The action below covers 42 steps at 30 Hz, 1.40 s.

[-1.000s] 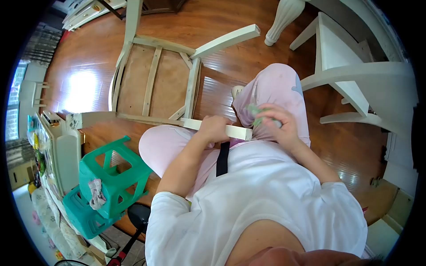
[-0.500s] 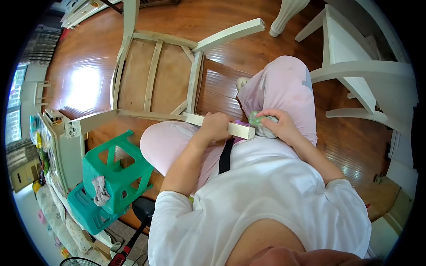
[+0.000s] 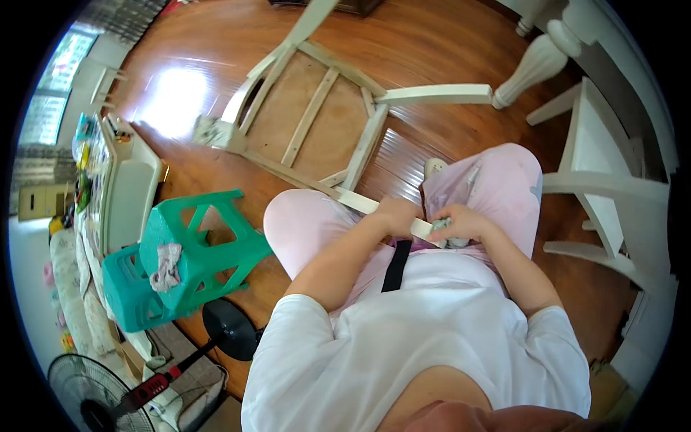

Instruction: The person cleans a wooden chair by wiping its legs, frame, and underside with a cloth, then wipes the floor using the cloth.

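Presently, wiping appears to be in hand: the chair (image 3: 311, 115) lies ahead of the left hand (image 3: 398, 217), its leg (image 3: 360, 204) gripped there; cloth (image 3: 440, 225) is pinched by the right hand (image 3: 466, 225) at the leg's end. Steady bracing seems called for.

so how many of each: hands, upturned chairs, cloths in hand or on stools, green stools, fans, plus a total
Hands: 2 (left hand, right hand)
Upturned chair: 1
Green stools: 2 (brighter stool, teal stool)
Cloths: 2 (held cloth, stool cloth)
Fan: 1
Total: 8
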{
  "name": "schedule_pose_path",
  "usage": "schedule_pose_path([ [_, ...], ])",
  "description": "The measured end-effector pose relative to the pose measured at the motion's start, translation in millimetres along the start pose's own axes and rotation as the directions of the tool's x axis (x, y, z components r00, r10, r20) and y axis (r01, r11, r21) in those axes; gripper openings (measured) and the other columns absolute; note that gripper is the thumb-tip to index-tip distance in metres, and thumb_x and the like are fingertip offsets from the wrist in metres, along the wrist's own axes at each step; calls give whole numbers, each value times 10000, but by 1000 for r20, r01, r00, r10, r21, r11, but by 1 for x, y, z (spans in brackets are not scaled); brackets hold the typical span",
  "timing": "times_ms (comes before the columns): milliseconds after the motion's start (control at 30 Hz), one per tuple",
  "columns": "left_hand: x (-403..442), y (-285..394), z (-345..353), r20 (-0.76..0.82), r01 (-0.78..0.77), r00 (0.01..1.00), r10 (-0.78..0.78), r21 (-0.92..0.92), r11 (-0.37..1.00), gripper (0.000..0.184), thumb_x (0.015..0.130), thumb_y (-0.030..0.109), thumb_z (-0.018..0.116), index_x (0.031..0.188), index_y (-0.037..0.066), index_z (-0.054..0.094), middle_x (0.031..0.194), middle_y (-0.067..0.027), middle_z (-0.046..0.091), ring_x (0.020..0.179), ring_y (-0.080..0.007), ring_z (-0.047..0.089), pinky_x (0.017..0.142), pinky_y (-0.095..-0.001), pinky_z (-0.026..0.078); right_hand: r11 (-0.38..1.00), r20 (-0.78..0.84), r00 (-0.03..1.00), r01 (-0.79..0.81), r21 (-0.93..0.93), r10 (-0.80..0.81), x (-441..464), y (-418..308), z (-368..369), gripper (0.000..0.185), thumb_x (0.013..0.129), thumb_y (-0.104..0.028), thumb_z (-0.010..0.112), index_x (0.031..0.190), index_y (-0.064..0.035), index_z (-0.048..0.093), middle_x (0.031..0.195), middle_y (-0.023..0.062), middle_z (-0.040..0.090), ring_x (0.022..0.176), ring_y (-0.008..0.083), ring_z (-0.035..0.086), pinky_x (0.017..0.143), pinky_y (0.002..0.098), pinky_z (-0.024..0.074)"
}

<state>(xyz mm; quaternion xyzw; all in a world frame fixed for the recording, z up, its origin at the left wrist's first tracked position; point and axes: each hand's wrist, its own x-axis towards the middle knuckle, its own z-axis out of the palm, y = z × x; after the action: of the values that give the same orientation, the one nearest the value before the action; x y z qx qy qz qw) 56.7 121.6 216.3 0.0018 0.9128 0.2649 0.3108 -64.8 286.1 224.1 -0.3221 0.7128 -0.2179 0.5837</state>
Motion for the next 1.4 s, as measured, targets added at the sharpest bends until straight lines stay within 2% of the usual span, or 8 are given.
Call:
schedule_pose_path([
  [500,26,-17,8,35,-45,998,48,-79,996,577,577,356,812,1091,155,646,989,-96,665,965,-283,626,795,-419,494,938,-268,955,-25,347,125,-11,11,11,371,610,-107,803,952,-26,685,851,53,654,755,131,608,705,267,488],
  [633,-11,-28,-24,-290,-72,957,-14,-283,957,610,643,360,772,1171,116,589,1053,-141,643,1016,-320,596,851,-412,479,923,-260,958,-14,384,123,-12,10,11,350,623,-77,800,947,-22,681,851,57,656,758,129,609,704,262,489],
  [800,-85,-77,-55,-569,221,628,-531,-524,823,480,765,348,691,1092,5,613,968,-158,668,925,-303,637,822,-372,490,897,-225,964,-31,442,145,-12,12,12,347,641,-65,801,960,-19,673,861,53,660,765,122,610,705,254,490],
  [933,-119,-124,-58,-669,-232,40,-742,-729,644,228,765,178,714,904,10,647,803,-121,670,749,-193,641,695,-289,507,913,-228,967,-9,407,111,-11,11,8,361,655,-83,799,985,-19,668,867,51,660,765,121,611,704,250,488],
  [1033,-132,-154,-55,-618,-462,-154,-771,-645,609,348,750,50,731,1063,-21,598,908,-86,636,848,-143,599,710,-263,502,908,-209,971,-20,419,118,-10,12,8,378,660,-97,799,1005,-19,665,880,54,659,775,125,608,708,251,487],
  [1167,-127,-190,-56,-550,-537,-313,-774,-570,622,515,747,65,734,1198,-17,501,1104,-135,570,966,-177,569,767,-255,495,916,-215,969,-26,400,121,-13,3,7,404,659,-100,800,1028,-19,657,908,60,654,804,134,604,737,261,484],
  [1233,-127,-197,-63,-631,-344,-201,-750,-671,657,675,709,95,770,1275,3,413,1277,-193,441,1127,-263,492,893,-324,462,919,-215,967,-45,392,139,-14,1,6,409,659,-99,800,1034,-19,655,915,61,652,815,137,602,747,264,482],
  [1400,-122,-176,-87,-716,113,-338,-611,-676,728,695,664,140,775,1257,36,428,1322,-253,363,1213,-405,383,1027,-444,348,921,-212,964,-67,383,158,-13,4,5,417,656,-96,800,1039,-21,652,925,56,649,833,140,598,763,266,476],
])
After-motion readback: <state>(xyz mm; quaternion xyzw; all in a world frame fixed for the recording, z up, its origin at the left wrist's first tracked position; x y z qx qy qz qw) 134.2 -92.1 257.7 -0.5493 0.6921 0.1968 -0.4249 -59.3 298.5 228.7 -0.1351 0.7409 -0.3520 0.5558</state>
